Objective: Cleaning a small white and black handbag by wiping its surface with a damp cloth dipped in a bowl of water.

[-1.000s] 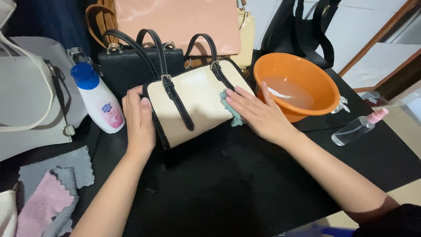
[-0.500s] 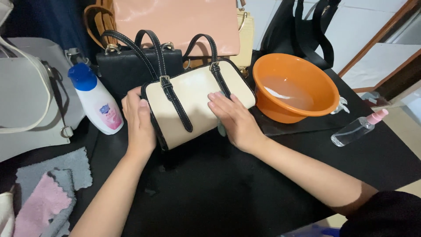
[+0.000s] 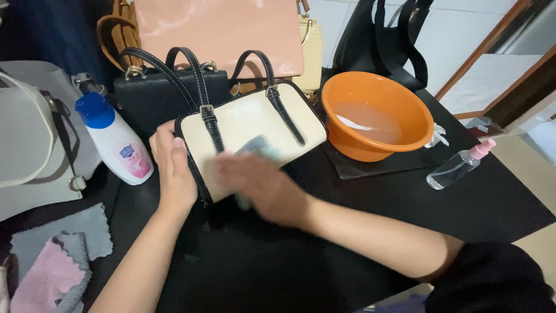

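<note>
A black table [image 3: 359, 232] fills the space in front of me, crowded with bags along its far edge. My right hand [image 3: 263, 188] lies flat and motion-blurred on the cream bag [image 3: 249, 130], pressing a small pale-green cloth [image 3: 255, 148] against its front panel; the fingers are spread over the cloth rather than curled round it. My left hand [image 3: 174, 168] grips the bag's left end, thumb on the front and fingers wrapped round the black-trimmed edge. The cream bag lies tilted in the middle of the table, its two black straps running down the face with small buckles. Just beside my left hand stands a white bottle [image 3: 119, 142] with a blue cap. Behind the cream bag sits a black bag [image 3: 156, 95], and behind that a pink bag [image 3: 220, 29]. A grey bag [image 3: 29, 139] lies at the far left. To the right, near the cream bag, an orange bowl [image 3: 376, 116] holds cloudy water, and a clear spray bottle [image 3: 457, 165] with a pink top lies beyond it. Grey and pink cloths [image 3: 52, 261] lie at the lower left corner.
</note>
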